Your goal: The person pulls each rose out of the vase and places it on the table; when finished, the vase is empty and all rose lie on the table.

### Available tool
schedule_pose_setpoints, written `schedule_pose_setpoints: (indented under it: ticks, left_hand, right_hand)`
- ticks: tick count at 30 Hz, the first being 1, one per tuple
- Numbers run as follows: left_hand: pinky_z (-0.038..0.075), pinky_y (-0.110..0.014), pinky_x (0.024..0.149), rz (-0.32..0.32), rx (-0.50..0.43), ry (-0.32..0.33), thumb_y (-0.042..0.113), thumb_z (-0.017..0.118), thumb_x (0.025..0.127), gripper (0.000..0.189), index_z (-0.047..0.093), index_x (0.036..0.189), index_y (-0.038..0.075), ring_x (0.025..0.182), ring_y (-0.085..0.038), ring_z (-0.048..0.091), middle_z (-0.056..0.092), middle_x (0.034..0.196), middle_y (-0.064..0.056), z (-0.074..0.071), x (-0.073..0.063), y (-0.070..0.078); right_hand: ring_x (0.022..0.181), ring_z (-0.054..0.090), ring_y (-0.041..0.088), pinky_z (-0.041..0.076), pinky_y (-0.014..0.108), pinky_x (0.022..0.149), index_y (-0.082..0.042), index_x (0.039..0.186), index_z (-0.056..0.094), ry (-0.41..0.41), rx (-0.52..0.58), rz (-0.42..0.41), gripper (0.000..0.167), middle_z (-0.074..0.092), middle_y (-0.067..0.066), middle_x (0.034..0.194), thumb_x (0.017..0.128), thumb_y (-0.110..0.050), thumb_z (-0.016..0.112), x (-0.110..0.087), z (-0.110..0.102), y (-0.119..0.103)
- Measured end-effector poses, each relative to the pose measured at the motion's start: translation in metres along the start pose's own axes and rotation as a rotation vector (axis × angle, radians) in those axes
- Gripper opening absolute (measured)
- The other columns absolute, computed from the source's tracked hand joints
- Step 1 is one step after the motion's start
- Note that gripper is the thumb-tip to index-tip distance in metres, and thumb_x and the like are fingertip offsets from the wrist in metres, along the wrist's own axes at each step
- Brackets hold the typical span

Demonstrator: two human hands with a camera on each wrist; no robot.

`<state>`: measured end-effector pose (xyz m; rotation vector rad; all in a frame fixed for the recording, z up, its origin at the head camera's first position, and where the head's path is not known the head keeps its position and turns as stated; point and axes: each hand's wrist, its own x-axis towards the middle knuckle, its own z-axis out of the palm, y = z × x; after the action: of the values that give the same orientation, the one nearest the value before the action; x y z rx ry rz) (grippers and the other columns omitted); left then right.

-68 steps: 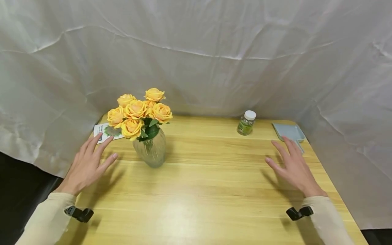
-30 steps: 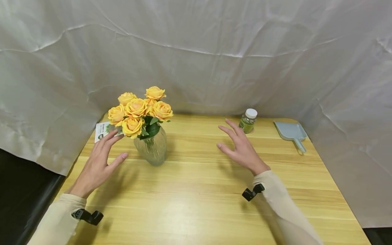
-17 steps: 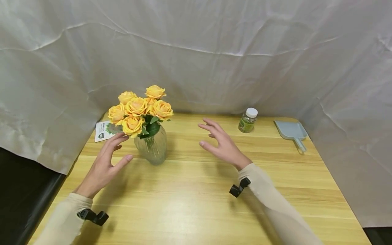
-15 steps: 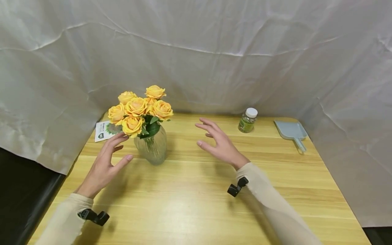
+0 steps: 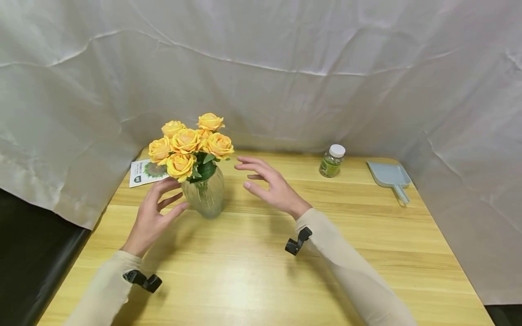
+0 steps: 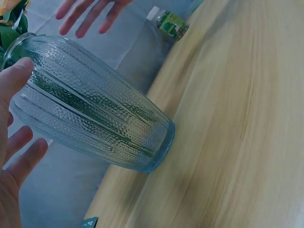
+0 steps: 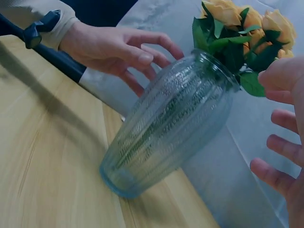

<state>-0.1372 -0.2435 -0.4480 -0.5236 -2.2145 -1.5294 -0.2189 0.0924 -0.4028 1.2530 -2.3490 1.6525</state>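
Note:
A ribbed clear glass vase stands upright on the wooden table, holding several yellow roses with green leaves. My left hand is at the vase's left side, thumb and fingers spread and loosely bent, fingertips close to the glass below the blooms. On the other side, my right hand hovers with fingers pointing at the vase and a gap between them. In the left wrist view, the left thumb overlaps the vase near its rim. The right wrist view shows the left fingers partly behind the glass.
Behind the left hand lies a white card with a green plant picture, partly covered by the roses. A white-lidded jar with a green label stands at the back right, beside a light blue dustpan. Grey cloth hangs behind the table.
My right hand has swung left from near the dustpan, past the jar, to the vase's right side. My left hand has moved right, closer to the vase. The vase stays standing.

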Motion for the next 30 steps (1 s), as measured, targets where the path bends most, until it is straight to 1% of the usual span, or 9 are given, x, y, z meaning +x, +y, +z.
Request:
schedule_pose_setpoints:
  ticks: [4, 11, 13, 14, 17, 20, 23, 26, 30]
  left_hand:
    - [0.058, -0.021, 0.11, -0.04, -0.015, 0.014, -0.021, 0.08, 0.086, 0.072, 0.052, 0.15, -0.003, 0.135, -0.003, 0.058, 0.053, 0.15, 0.011, 0.004, 0.003, -0.001]
    - [0.058, -0.018, 0.109, -0.05, 0.003, 0.034, -0.02, 0.081, 0.085, 0.072, 0.052, 0.15, -0.005, 0.135, -0.002, 0.057, 0.053, 0.148, 0.015, 0.007, 0.005, -0.004]
    - [0.058, -0.018, 0.109, -0.049, 0.011, 0.038, -0.019, 0.081, 0.086, 0.072, 0.052, 0.15, -0.005, 0.135, -0.001, 0.056, 0.052, 0.148, 0.016, 0.007, 0.005, -0.006]
    - [0.058, -0.017, 0.108, -0.05, 0.014, 0.04, -0.019, 0.081, 0.086, 0.072, 0.052, 0.15, -0.005, 0.135, 0.0, 0.056, 0.051, 0.148, 0.017, 0.008, 0.006, -0.007]
    - [0.058, -0.016, 0.107, -0.055, 0.017, 0.038, -0.019, 0.081, 0.086, 0.073, 0.051, 0.151, -0.005, 0.136, 0.001, 0.055, 0.051, 0.148, 0.019, 0.009, 0.007, -0.01]
    - [0.058, -0.015, 0.107, -0.064, 0.008, 0.032, -0.018, 0.081, 0.086, 0.075, 0.05, 0.153, -0.004, 0.136, 0.002, 0.055, 0.052, 0.148, 0.017, 0.01, 0.009, -0.011]
    - [0.057, -0.014, 0.108, -0.081, -0.002, 0.028, -0.017, 0.082, 0.087, 0.079, 0.048, 0.156, -0.001, 0.136, 0.004, 0.054, 0.053, 0.148, 0.013, 0.011, 0.01, -0.011]
    - [0.056, -0.012, 0.108, -0.096, 0.0, 0.027, -0.015, 0.082, 0.087, 0.081, 0.047, 0.158, 0.001, 0.136, 0.004, 0.053, 0.052, 0.149, 0.011, 0.013, 0.012, -0.011]
    - [0.055, -0.011, 0.109, -0.11, -0.016, 0.036, -0.015, 0.083, 0.087, 0.081, 0.046, 0.157, 0.001, 0.138, 0.002, 0.052, 0.05, 0.15, 0.013, 0.014, 0.012, -0.011]
  right_hand:
    - [0.152, 0.05, 0.021, 0.054, 0.043, 0.123, -0.011, 0.15, 0.063, -0.019, 0.02, -0.021, 0.041, 0.049, 0.005, 0.169, 0.109, -0.013, 0.063, 0.011, 0.005, -0.003]
    - [0.151, 0.052, 0.028, 0.052, 0.046, 0.125, -0.004, 0.161, 0.049, -0.041, 0.068, 0.019, 0.052, 0.064, 0.012, 0.153, 0.111, -0.014, 0.06, 0.027, 0.016, -0.012]
    - [0.148, 0.055, 0.03, 0.053, 0.046, 0.124, -0.003, 0.156, 0.056, -0.043, 0.066, 0.048, 0.046, 0.059, 0.013, 0.159, 0.111, -0.015, 0.061, 0.03, 0.018, -0.013]
    - [0.149, 0.053, 0.028, 0.051, 0.045, 0.126, -0.004, 0.153, 0.06, -0.042, 0.057, 0.062, 0.044, 0.057, 0.012, 0.161, 0.111, -0.016, 0.061, 0.031, 0.019, -0.014]
    - [0.155, 0.047, 0.026, 0.044, 0.051, 0.131, -0.008, 0.143, 0.072, -0.046, 0.023, 0.087, 0.035, 0.048, 0.01, 0.169, 0.111, -0.02, 0.061, 0.034, 0.023, -0.014]
    - [0.162, 0.036, 0.024, 0.033, 0.057, 0.136, -0.011, 0.141, 0.074, -0.049, 0.012, 0.085, 0.034, 0.05, 0.008, 0.168, 0.111, -0.022, 0.061, 0.037, 0.026, -0.015]
    - [0.163, 0.036, 0.025, 0.029, 0.058, 0.137, -0.01, 0.139, 0.074, -0.036, 0.019, 0.079, 0.033, 0.054, 0.009, 0.165, 0.111, -0.021, 0.06, 0.04, 0.028, -0.016]
    - [0.16, 0.041, 0.025, 0.034, 0.053, 0.136, -0.005, 0.137, 0.074, -0.026, 0.046, 0.055, 0.032, 0.058, 0.012, 0.162, 0.111, -0.018, 0.059, 0.043, 0.03, -0.017]
    - [0.156, 0.048, 0.026, 0.041, 0.045, 0.133, -0.002, 0.135, 0.074, -0.027, 0.062, 0.021, 0.031, 0.059, 0.014, 0.16, 0.112, -0.015, 0.059, 0.046, 0.032, -0.018]
